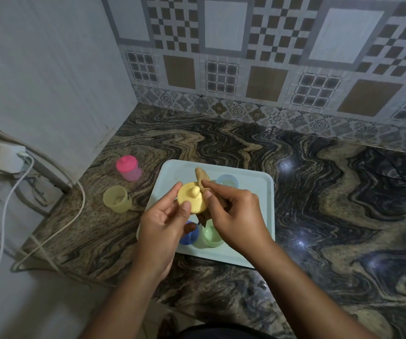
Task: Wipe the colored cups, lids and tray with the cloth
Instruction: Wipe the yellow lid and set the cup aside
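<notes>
Above the tray [254, 192], left grip [162, 226] pinches the yellow lid [189, 201]; right grip [238, 216] clasps the cloth [200, 176] against it.

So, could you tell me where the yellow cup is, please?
The yellow cup stands on the counter in the head view, left of the tray and just nearer than the pink cup.

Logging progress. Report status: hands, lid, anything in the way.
Left hand grips yellow lid above tray. Right hand pinches brown cloth against its edge. Nothing blocks the wipe.
</notes>
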`<state>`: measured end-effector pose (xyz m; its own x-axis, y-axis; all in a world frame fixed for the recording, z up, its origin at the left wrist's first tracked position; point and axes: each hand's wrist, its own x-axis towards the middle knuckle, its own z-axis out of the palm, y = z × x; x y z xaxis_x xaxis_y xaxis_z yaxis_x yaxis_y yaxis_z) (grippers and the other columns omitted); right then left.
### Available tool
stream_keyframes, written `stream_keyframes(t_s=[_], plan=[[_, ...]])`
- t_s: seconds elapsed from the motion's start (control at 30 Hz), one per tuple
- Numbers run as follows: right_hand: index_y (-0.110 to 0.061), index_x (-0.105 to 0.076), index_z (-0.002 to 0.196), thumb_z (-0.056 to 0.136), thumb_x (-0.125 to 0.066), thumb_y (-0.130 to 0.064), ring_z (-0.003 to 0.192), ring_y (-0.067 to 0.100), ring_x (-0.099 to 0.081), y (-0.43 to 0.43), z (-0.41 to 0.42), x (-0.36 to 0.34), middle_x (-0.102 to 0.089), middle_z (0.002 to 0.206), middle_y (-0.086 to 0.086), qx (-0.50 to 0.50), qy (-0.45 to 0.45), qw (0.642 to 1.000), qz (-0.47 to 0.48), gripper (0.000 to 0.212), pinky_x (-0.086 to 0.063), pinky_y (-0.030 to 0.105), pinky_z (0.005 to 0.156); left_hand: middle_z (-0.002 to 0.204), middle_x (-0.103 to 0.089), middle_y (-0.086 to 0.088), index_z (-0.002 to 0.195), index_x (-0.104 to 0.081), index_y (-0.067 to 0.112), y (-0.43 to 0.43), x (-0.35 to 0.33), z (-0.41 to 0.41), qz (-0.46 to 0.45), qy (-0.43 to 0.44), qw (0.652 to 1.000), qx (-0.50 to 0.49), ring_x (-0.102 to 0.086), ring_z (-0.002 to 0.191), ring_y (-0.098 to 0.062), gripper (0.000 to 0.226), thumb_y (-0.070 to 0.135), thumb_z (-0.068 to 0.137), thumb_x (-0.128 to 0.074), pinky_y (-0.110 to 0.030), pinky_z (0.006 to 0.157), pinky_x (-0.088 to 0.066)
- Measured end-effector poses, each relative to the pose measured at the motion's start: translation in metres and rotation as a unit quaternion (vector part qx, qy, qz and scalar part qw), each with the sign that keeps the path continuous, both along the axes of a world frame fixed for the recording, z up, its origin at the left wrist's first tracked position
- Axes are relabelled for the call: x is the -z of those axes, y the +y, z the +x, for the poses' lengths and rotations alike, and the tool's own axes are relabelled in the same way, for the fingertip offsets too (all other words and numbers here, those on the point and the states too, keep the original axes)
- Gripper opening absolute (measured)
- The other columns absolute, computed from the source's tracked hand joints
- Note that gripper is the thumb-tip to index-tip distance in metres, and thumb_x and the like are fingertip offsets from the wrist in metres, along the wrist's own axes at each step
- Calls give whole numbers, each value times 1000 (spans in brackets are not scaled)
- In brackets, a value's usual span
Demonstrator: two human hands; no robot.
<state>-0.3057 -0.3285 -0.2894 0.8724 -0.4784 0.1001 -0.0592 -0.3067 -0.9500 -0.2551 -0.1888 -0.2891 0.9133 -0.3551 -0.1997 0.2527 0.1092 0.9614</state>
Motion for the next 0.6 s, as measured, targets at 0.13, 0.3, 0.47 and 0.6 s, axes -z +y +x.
stream_keyframes(t_s=[0.13, 0.3, 0.47, 0.6], plan=[[-22, -73, 123, 97, -64, -22, 86, 21, -75, 3, -1, 4, -79, 92, -4, -19, -15, 998, 54, 27, -61, 49, 79, 114, -74, 1, 142, -45, 22, -5, 2, 0, -11, 3, 999, -46, -71, 105, -16, 56, 8, 91, -63, -32, 73, -58], [-16, -71, 126, 96, -67, -15, 91, -2, -70, 10, -5, 1, -76, 114, 0, -46, -50, 998, -12, 31, -57, 21, 83, 104, -77, -1, 127, -58, 19, -2, -3, 6, -32, 2, 997, -75, -71, 83, -10, 39, 11, 89, -63, -24, 64, -56], [-20, -75, 121, 97, -64, -18, 53, 4, -56, -1, 2, 2, -63, 56, -13, 7, -22, 1000, -9, 26, -52, 31, 56, 110, -75, -1, 131, -59, 20, 4, -5, 6, -19, -16, 1000, 1, -65, 82, -12, 50, 21, 81, -63, -25, 63, -52], [-20, -73, 123, 99, -63, -19, 82, 20, -75, -2, 6, 4, -78, 85, 8, -4, -13, 997, 81, 26, -63, 41, 77, 120, -72, 6, 142, -45, 27, 0, -4, 3, 2, -29, 999, 24, -69, 108, -11, 63, 13, 83, -65, -28, 76, -57]])
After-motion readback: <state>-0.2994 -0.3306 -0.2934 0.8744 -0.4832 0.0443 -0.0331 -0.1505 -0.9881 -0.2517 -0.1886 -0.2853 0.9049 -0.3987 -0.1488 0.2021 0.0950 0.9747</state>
